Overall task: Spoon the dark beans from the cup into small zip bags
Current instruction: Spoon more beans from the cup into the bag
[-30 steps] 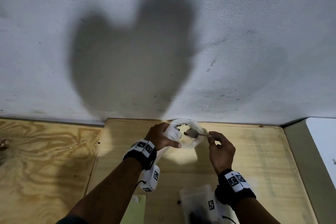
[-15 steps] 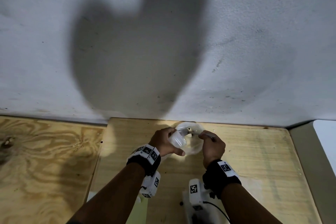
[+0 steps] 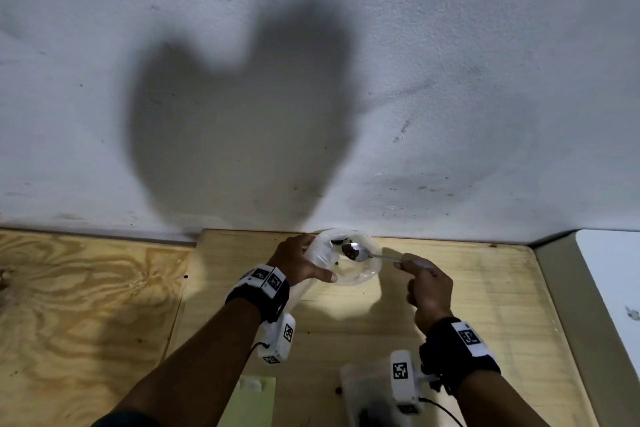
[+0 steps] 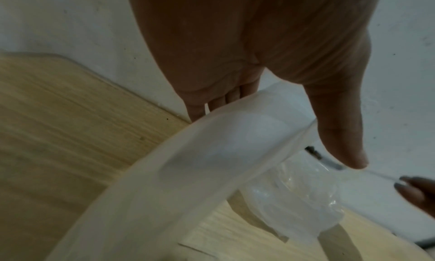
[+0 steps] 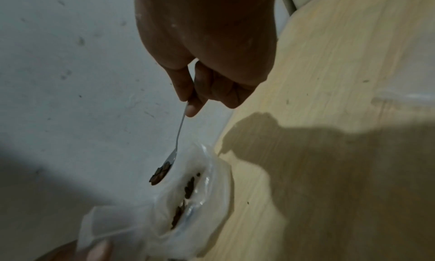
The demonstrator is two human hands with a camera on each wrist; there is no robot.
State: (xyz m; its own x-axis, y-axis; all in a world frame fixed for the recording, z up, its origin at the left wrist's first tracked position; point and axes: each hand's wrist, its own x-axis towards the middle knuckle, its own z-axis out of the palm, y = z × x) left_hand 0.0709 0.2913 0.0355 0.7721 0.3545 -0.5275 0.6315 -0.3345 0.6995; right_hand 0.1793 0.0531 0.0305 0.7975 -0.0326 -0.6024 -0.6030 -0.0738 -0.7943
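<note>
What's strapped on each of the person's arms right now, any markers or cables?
Both forearms are bare. Each wrist has a black band with white square-code tags, plus a white camera box bearing the same codes underneath. Thin black cables trail from both boxes.

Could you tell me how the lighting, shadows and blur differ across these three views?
Head view: dim, a big shadow on the wall. Left wrist view: the zip bag is a close, soft blur. Right wrist view: the spoon is blurred, with a hard shadow across the table.

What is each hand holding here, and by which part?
The right hand pinches the spoon by the end of its handle. The left hand grips the clear cup and a zip bag at the cup's side.
</note>
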